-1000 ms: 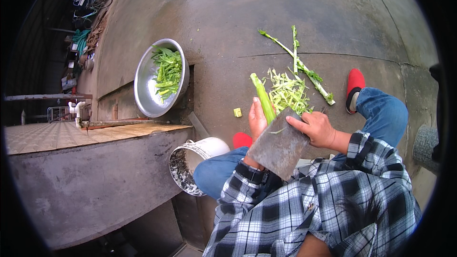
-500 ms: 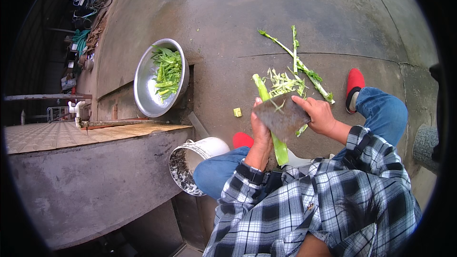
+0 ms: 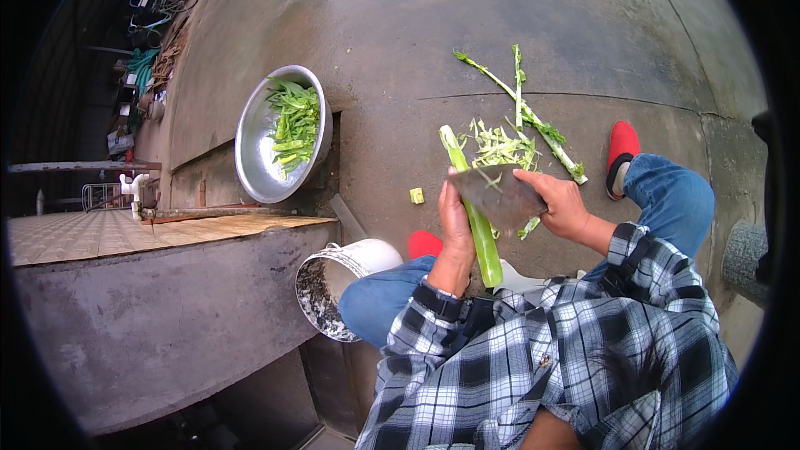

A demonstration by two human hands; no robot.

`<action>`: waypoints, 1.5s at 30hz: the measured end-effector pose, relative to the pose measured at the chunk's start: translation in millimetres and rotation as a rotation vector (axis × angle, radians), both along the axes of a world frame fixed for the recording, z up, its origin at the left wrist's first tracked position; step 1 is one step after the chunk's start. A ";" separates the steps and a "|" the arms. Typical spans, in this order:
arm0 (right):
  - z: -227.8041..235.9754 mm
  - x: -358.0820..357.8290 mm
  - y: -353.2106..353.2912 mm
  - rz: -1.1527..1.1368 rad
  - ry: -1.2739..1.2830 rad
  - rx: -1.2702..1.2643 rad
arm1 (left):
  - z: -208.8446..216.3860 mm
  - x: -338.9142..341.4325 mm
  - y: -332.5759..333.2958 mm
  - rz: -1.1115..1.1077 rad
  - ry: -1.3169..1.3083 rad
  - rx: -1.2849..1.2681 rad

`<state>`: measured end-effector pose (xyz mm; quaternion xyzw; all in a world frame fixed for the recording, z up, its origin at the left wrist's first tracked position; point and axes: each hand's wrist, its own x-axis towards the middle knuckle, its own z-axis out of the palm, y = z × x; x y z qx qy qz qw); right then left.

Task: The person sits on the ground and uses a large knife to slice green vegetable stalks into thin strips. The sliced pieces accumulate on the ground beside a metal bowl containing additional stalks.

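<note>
My left hand (image 3: pixel 455 229) is closed round a long green celtuce stem (image 3: pixel 483 250), which is held tilted in front of me. Its upper end looks paler, with the skin partly off. My right hand (image 3: pixel 567 204) grips a dark, broad-bladed cleaver (image 3: pixel 504 200), its handle hidden in the fist. The blade lies across the middle of the stem, and a shred of peel clings to it. Beyond the blade, a heap of pale green peelings (image 3: pixel 504 148) lies on the concrete. A short cut chunk (image 3: pixel 417 195) sits on the ground left of my left hand.
Two thin leafy stalks (image 3: pixel 546 135) cross on the ground beyond the peelings. A metal basin (image 3: pixel 248 171) with green leaves and cut pieces (image 3: pixel 293 125) stands at the far left. By my left knee, a stained white bucket (image 3: pixel 371 257) lies tipped beside a concrete ledge (image 3: pixel 183 317).
The cleaver has shifted slightly right along with my right hand. The stem's upper end has moved a little left and shows a paler strip. Things on the ground stay put.
</note>
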<state>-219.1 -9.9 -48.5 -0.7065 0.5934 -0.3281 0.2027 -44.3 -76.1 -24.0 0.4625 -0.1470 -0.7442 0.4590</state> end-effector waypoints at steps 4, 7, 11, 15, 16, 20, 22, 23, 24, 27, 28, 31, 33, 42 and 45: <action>12.7 1.1 7.8 0.165 0.107 -0.048 | -5.0 8.4 -6.5 -0.040 -0.042 -0.024; 22.1 3.2 14.0 0.271 0.146 -0.143 | -10.8 12.0 -12.1 -0.039 -0.050 -0.119; 31.1 6.7 21.2 0.369 0.110 -0.195 | -12.7 16.5 -14.3 -0.006 -0.054 -0.098; 35.7 8.1 24.1 0.396 0.059 -0.191 | -9.7 21.9 -20.0 0.057 -0.024 -0.091; 36.6 7.8 24.8 0.404 0.043 -0.180 | -9.1 23.9 -22.5 0.087 -0.005 -0.081; 37.7 7.4 25.9 0.431 0.050 -0.193 | -8.5 31.1 -30.1 0.152 0.026 -0.091; 37.7 7.8 26.6 0.448 0.038 -0.191 | -9.5 32.6 -30.4 0.168 0.024 -0.098; 37.5 8.1 26.8 0.448 0.039 -0.196 | -10.1 33.1 -30.4 0.167 0.027 -0.103; 37.4 8.4 27.0 0.449 0.037 -0.199 | -10.6 33.4 -30.1 0.166 0.029 -0.107; 37.1 8.5 27.4 0.461 0.039 -0.197 | -11.6 34.2 -30.1 0.173 0.025 -0.122; 37.1 8.2 27.4 0.465 0.042 -0.194 | -11.7 34.6 -30.4 0.179 0.024 -0.132; 37.4 7.1 27.6 0.486 0.034 -0.199 | -11.9 36.1 -31.2 0.186 0.037 -0.136; 37.5 6.8 27.6 0.495 0.024 -0.196 | -12.0 36.8 -31.4 0.187 0.033 -0.147; 37.3 6.4 28.0 0.490 0.009 -0.200 | -11.9 37.5 -32.0 0.208 0.035 -0.148; 37.1 6.1 28.2 0.491 0.010 -0.215 | -12.3 37.8 -32.1 0.223 0.034 -0.142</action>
